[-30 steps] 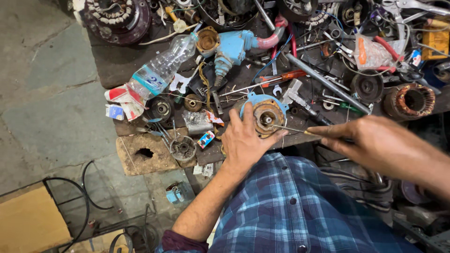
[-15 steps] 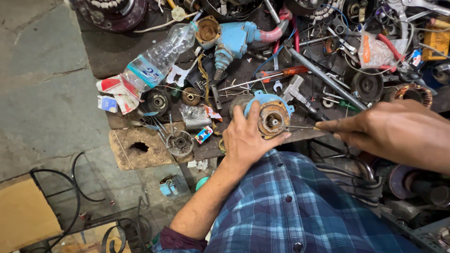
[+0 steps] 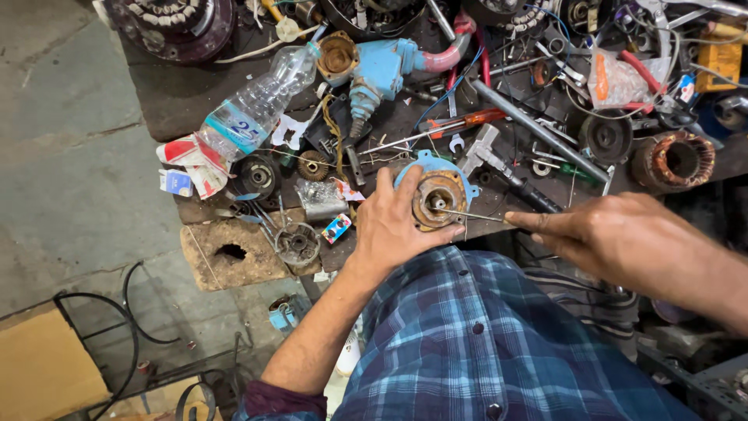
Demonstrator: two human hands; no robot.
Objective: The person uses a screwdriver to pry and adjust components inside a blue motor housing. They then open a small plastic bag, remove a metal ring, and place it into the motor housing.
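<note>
Left hand (image 3: pixel 393 226) round blue motor housing (image 3: pixel 436 196) — right hand (image 3: pixel 615 234) with thin rod (image 3: pixel 471 215)

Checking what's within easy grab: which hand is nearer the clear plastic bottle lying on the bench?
Left. The left hand grips the blue motor housing, right of and below the plastic bottle. The right hand sits farther right, holding a thin tool.

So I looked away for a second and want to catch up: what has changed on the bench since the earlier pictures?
Little. The right hand has slid the thin metal rod leftward, so its tip now reaches the middle of the round motor part. The left hand still grips that part at the bench edge. The plastic bottle and blue pump lie where they were.
</note>
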